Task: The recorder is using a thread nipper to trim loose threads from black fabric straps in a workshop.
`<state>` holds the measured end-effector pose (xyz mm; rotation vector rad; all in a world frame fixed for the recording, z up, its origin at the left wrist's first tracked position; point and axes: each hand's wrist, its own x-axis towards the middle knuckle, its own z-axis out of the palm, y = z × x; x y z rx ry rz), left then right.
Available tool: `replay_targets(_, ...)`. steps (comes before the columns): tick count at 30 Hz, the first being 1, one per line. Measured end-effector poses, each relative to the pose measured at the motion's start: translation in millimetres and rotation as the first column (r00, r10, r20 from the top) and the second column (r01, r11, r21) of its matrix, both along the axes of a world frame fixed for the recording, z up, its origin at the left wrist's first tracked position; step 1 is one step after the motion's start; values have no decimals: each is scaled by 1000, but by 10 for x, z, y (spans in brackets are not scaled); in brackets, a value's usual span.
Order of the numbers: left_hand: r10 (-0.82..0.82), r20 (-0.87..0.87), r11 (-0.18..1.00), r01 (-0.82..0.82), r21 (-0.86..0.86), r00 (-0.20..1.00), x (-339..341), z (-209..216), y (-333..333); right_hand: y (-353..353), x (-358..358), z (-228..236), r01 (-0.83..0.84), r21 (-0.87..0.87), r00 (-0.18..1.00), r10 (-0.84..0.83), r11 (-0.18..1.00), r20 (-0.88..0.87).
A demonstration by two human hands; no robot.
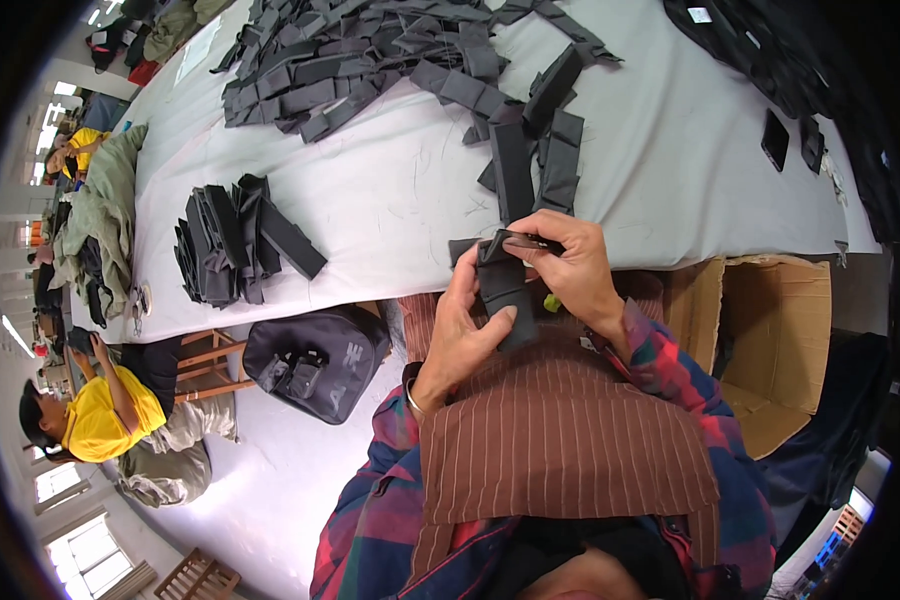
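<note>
A dark grey folded fabric piece (503,283) with stitched sections is in front of my apron, at the table's near edge. My left hand (460,330) is closed on it, thumb on top and fingers behind. At the piece's top end, my right hand (570,265) is pinched round a small dark slim tool (536,242), which looks like thread snips; its tip is partly hidden by the fingers. Just beyond my hands, more dark grey fabric strips (511,172) lie on the white-covered table (390,190).
A large heap of similar strips (360,60) covers the far table; a smaller stack (225,240) stands left. Black garments (750,50) and a phone (774,140) lie right. Below are a black bag (320,365) and a cardboard box (775,350). A person in yellow (120,415) sits left.
</note>
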<state>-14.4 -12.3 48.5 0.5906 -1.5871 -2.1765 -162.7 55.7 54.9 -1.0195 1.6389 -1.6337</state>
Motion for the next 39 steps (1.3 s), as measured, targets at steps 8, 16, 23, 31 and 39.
replay_targets(8,197,-128,980,-196,26,972,-152,-154,-150,44,-31,24,-17,-158,986,-9,987,-164)
replay_targets(16,164,-236,916,-59,397,958,-75,-392,-250,81,-56,7,-106,7,929,102,994,-356)
replay_targets(23,113,-91,937,-75,342,989,-129,-86,-204,147,-162,175,-126,80,917,147,989,-370)
replay_targets(31,138,-29,910,-115,399,990,-117,2,-208,162,-301,247,37,-22,658,-41,999,-752)
replay_targets(39,146,-15,901,-127,415,989,-116,15,-208,176,-276,257,26,-116,518,-113,993,-848)
